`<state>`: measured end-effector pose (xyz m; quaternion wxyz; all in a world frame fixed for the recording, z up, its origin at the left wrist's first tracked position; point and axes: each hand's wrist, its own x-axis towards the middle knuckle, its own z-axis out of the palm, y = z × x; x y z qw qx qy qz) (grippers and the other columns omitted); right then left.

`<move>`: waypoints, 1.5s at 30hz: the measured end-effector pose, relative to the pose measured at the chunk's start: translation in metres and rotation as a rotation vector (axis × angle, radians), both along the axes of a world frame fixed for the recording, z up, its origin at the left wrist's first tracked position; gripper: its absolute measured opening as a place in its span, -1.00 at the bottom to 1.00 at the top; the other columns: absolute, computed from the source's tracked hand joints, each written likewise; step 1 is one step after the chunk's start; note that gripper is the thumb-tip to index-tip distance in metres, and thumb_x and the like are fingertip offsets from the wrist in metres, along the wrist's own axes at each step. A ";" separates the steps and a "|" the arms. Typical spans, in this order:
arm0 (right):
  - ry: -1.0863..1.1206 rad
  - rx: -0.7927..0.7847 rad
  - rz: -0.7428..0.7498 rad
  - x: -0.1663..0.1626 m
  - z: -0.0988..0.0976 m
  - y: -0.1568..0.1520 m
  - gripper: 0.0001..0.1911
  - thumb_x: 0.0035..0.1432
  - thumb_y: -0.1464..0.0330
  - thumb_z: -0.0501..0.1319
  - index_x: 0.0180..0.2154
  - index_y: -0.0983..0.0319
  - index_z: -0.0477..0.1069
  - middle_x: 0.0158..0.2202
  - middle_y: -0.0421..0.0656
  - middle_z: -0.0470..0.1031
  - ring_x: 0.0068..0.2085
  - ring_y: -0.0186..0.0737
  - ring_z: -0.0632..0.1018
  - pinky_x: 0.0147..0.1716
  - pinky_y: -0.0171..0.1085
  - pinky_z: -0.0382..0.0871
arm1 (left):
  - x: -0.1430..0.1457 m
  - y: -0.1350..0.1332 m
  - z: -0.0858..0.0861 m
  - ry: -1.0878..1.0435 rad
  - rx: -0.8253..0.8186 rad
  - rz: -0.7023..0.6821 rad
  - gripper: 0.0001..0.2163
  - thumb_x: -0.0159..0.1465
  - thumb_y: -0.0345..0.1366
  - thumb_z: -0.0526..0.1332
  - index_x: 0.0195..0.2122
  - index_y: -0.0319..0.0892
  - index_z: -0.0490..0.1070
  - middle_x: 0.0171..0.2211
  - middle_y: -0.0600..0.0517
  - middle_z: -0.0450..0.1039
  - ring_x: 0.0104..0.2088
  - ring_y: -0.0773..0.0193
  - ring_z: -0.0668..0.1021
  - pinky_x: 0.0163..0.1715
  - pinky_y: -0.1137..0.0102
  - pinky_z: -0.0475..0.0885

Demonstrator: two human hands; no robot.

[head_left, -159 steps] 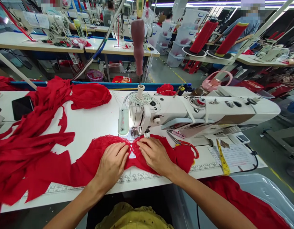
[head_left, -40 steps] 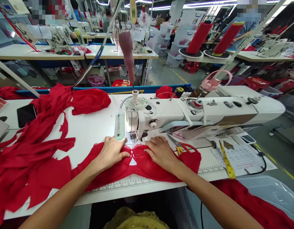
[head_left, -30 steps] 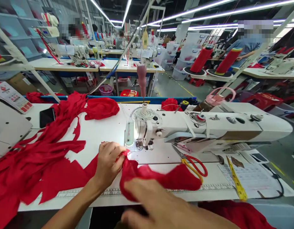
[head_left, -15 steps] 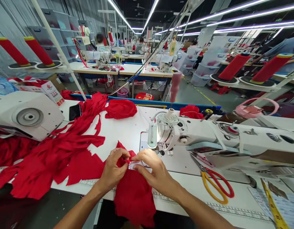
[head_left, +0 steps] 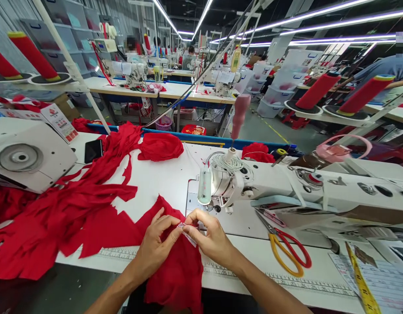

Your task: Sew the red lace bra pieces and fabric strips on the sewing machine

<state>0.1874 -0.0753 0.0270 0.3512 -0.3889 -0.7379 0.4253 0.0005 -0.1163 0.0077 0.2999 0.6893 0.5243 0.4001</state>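
A piece of red fabric [head_left: 179, 279] hangs over the table's front edge, with its upper part lying on the white tabletop. My left hand [head_left: 162, 235] pinches the fabric's edge between thumb and fingers. Close beside it, my right hand [head_left: 209, 235] pinches the same edge, fingertips almost meeting the left ones. A small white printed label [head_left: 190, 239] shows at the fingertips, partly hidden by them. Just beyond my right hand stands the sewing machine [head_left: 263, 179], its needle area lit.
Red and yellow handled scissors [head_left: 288, 253] lie to the right, near a yellow tape measure [head_left: 361, 279] on papers. A heap of red fabric pieces [head_left: 90, 209] covers the left, with a phone [head_left: 93, 151] behind. A ruler strip [head_left: 227, 272] runs along the front edge.
Both hands have lowered slightly and brought their fingertips closer on the fabric. The red fabric now spreads flatter behind the left hand. The whole view has shifted a little.
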 end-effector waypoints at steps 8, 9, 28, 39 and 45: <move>0.152 -0.374 0.153 0.008 -0.010 0.004 -0.77 0.18 0.20 0.29 -0.35 0.24 0.48 -0.42 -0.23 0.46 -0.37 -0.32 0.43 -0.37 -0.32 0.35 | -0.017 0.007 0.008 -0.061 -0.210 -0.055 -0.75 0.39 -0.12 0.12 -0.30 -0.13 0.48 -0.36 0.06 0.50 -0.31 0.26 0.52 -0.26 0.41 0.46; 0.148 -0.369 0.122 0.006 -0.014 0.003 -0.79 0.17 0.22 0.29 -0.36 0.24 0.48 -0.43 -0.24 0.45 -0.38 -0.32 0.42 -0.38 -0.33 0.34 | -0.019 0.009 0.008 -0.044 -0.211 -0.054 -0.75 0.39 -0.12 0.11 -0.30 -0.13 0.48 -0.36 0.07 0.50 -0.30 0.27 0.53 -0.27 0.42 0.45; -0.523 1.301 0.081 -0.010 -0.057 0.055 -0.78 0.34 0.50 0.08 -0.35 0.20 0.41 -0.23 -0.17 0.58 -0.45 -0.37 0.38 -0.57 -0.31 0.10 | -0.026 0.005 -0.003 1.003 1.050 -0.190 -0.80 0.33 -0.56 0.11 -0.13 -0.30 0.50 -0.35 0.00 0.53 -0.37 0.29 0.50 0.07 0.18 0.35; -0.769 0.906 0.134 0.063 -0.062 0.043 -0.55 0.31 0.61 0.02 0.14 0.20 0.39 0.08 -0.07 0.53 -0.02 -0.25 0.49 -0.42 -0.39 0.35 | 0.022 0.037 -0.026 0.826 0.762 -0.356 -0.84 0.34 -0.47 0.14 -0.14 -0.29 0.50 -0.09 -0.13 0.54 0.00 0.07 0.51 0.23 -0.01 0.22; -0.656 0.739 0.130 0.073 -0.059 0.032 -0.38 0.09 0.72 -0.01 0.14 0.26 0.39 0.09 -0.06 0.52 0.03 -0.19 0.49 -0.34 -0.33 0.37 | 0.001 0.051 -0.040 0.658 0.472 -0.470 -0.74 0.39 -0.49 0.07 0.02 -0.15 0.44 0.09 -0.14 0.46 0.18 0.04 0.42 0.21 -0.12 0.27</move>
